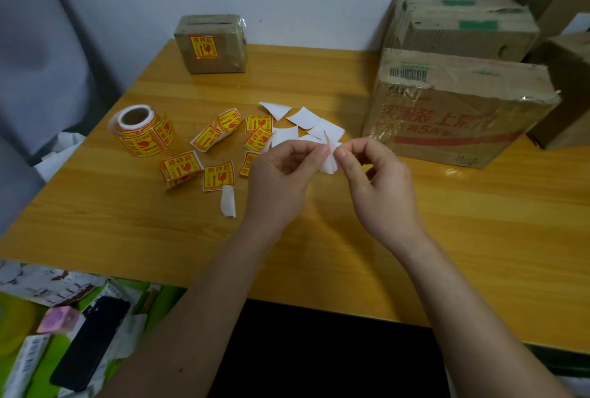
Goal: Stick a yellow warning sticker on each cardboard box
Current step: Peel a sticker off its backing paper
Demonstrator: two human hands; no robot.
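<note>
Both hands are raised over the middle of the wooden table (pixel 319 238). My left hand (pixel 284 180) and my right hand (pixel 376 180) pinch one sticker piece (pixel 329 158) between their fingertips; only its white side shows. Several loose yellow warning stickers (pixel 218 175) lie on the table left of my hands, next to a sticker roll (pixel 143 129). A small cardboard box (pixel 210 44) at the back carries a yellow sticker on its front. A large cardboard box (pixel 453 110) with red print stands to the right, with no yellow sticker on the faces I see.
White backing scraps (pixel 303 118) lie behind my hands, and one more (pixel 228 201) sits nearer. A second big box (pixel 463 24) stands behind the large one, with more boxes at the far right. A black phone (pixel 92 340) and clutter lie below the table's left edge.
</note>
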